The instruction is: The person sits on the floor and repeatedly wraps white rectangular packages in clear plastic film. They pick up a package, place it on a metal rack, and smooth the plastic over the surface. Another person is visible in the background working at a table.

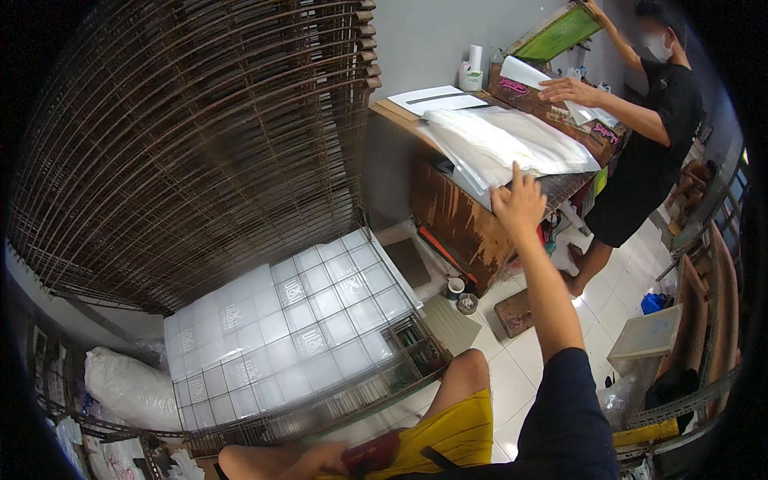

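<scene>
Translucent, milky-white plastic: a loose stack of sheets (500, 140) is lying on the wooden table (460, 220), ahead and right of centre. Layers are sitting unevenly, edges fanning out on the left and near sides. Middle is showing bright white with creases running lengthwise; outer margins are looking greyer and more see-through. Surface is throwing glare, so I'm not managing to count layers.

Right hand (522, 204) is reaching up to the stack's near edge, fingers spreading apart and not closing round anything. One fingertip is overlapping the sheets from this angle; can't tell if it's pressing or just hovering. Left hand (322, 458) is blurring low in view, near the yellow shorts (456, 432) and a dark red item (374, 453); can't tell whether it's gripping anything.

Around the stack: a white sheet with a dark band (436, 100) is lying just beyond it on the left, with a white bottle (474, 72) standing behind. Co-worker (668, 140) is standing on the far right, one arm holding up a green framed panel (556, 34), the other hand (574, 91) reaching over a white sheet.

On the left, wire racks (200, 152) are tilting upward in tiers; the lower one is carrying clear sheets with white print (268, 316).
</scene>
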Demonstrator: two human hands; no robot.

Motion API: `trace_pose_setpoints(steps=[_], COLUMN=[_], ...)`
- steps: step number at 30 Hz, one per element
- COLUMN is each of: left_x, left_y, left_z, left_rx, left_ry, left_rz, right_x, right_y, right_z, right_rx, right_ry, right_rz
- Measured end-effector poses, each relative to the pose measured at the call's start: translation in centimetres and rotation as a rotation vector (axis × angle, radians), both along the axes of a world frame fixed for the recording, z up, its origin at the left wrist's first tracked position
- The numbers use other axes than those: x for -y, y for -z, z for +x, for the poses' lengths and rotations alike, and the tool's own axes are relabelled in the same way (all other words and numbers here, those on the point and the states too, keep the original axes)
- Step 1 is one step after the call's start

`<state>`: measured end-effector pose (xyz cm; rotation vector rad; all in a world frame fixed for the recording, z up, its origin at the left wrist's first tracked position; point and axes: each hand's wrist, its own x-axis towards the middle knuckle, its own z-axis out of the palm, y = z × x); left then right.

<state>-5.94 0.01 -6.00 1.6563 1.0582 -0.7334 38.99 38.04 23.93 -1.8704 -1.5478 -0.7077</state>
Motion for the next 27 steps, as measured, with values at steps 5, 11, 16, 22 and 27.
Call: trace_pose_setpoints(steps=[5,11,16,22,27], left_x=[-1.3,0.0,-0.1,0.1,0.0], left_y=[-3.5,-0.3,-4.0,-2.1,-4.0], left_z=[2.1,0.2,1.2,1.3,0.8], left_rx=[-0.027,-0.019,0.042,-0.017,0.010], left_ry=[-0.023,0.011,-0.017,-0.077,-0.030], left_rz=[0.031,0.060,0.107,0.136,0.105], right_x=[-5.0,-10.0,-12.5,-13.4,-10.2], right_y=[-3.5,-5.4,-4.6,-3.3,-7.0], right_z=[1.8,-0.3,-0.4,3.3,5.1], right_rx=[0.169,0.244,0.158,0.378,0.532], right_ry=[-0.203,-0.106,-0.046,-0.062,-0.054], right_rz=[0.227,0.223,-0.338,-0.116,0.136])
